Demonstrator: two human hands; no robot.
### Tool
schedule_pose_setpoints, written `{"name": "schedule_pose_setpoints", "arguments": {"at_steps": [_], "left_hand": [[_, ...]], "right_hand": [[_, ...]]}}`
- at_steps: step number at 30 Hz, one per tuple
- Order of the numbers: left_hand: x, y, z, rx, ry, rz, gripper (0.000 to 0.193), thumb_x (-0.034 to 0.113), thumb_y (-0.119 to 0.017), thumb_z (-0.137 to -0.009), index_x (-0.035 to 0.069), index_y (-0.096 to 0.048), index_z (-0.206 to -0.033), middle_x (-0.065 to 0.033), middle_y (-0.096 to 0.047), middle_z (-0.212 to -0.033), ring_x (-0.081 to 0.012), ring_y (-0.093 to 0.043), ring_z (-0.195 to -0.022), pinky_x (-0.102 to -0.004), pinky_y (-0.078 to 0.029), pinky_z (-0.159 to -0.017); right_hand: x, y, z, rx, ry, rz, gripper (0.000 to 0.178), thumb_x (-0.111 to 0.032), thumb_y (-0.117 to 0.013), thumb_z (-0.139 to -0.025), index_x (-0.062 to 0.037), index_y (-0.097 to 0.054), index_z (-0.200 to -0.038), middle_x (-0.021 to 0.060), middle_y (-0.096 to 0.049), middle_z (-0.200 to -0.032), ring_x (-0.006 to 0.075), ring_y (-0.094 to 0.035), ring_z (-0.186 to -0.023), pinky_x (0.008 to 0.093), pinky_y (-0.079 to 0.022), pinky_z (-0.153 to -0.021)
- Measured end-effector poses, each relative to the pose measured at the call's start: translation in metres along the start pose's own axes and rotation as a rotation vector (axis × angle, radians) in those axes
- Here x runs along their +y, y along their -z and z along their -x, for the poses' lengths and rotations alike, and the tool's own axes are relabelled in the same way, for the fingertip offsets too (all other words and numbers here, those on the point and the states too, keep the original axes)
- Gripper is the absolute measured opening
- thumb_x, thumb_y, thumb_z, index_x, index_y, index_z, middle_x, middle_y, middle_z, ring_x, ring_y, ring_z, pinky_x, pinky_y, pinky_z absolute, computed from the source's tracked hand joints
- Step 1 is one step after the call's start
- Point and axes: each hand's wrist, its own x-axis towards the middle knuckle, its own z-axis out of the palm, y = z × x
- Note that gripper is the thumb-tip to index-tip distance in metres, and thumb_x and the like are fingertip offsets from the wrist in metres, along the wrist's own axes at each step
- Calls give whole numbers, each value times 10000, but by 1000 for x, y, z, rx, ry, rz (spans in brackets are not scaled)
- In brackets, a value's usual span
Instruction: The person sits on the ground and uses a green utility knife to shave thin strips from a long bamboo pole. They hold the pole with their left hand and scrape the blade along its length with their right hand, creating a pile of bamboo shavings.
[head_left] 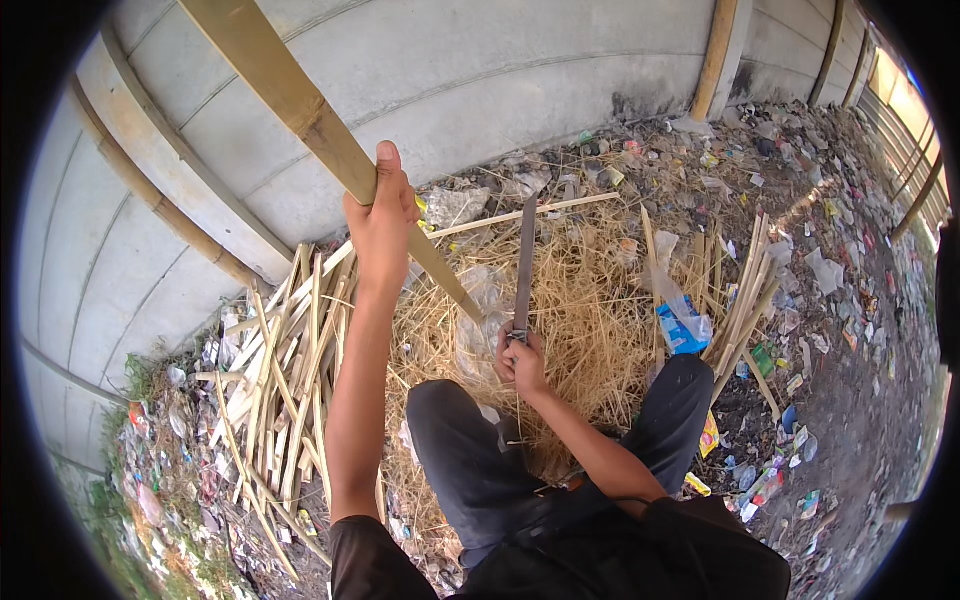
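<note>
Smooth, satiny bamboo strip, dull metal knife blade, rough fibrous shavings, matt concrete wall.

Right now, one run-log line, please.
left hand: holds bamboo slat | right hand: holds long knife | strip pile: left of straw-like litter

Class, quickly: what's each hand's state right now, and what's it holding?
Left hand: closed, holding a bamboo strip.
Right hand: closed, holding a long-bladed knife.
</note>
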Motion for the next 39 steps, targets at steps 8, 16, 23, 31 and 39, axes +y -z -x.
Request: {"name": "schedule_pose_setpoints", "arguments": {"at_steps": [8,16,23,31,39], "left_hand": [[-2,-3,0,236,-11,-118,564,505,-575,-1121,193,-336,-716,68,-302,-654,-64,-251,-597,-290,-224,-557],[-5,-16,-4,218,-30,-88,538,570,-552,-1110,166,-380,-800,39,-367,-761,-82,-328,-715,-287,-308,-659],[-16,-9,3,251,-51,-118,528,596,-559,-1099,121,-448,-897,5,-426,-934,-109,-416,-925,-340,-440,-959],[-106,12,4,-73,-71,-341,311,336,-608,-1131,70,-479,-1034,-18,-473,-914,-135,-485,-840,-358,-475,-820],[-146,46,-10,23,-221,-661,323,323,-562,-1146,6,-518,-1105,-97,-503,-641,-194,-497,-538,-392,-396,-522]], "right_hand": [[6,-7,-8,165,-327,105,150,-60,-532,-848,-4,-566,-983,-16,-433,-601,89,-335,-417,283,-245,-403],[30,-5,-24,186,-469,10,95,-46,-518,-857,-49,-571,-936,-44,-370,-581,87,-297,-407,302,-222,-409],[27,-30,5,-23,-132,-7,71,-57,-507,-870,-56,-551,-925,-29,-384,-586,104,-297,-413,305,-235,-406],[-6,36,6,220,-418,40,347,-75,-499,-882,10,-639,-1189,-23,-419,-612,101,-364,-427,295,-304,-423],[-158,46,45,389,169,307,422,-70,-463,-953,19,-678,-1305,-28,-461,-605,77,-365,-413,279,-340,-414]]}}
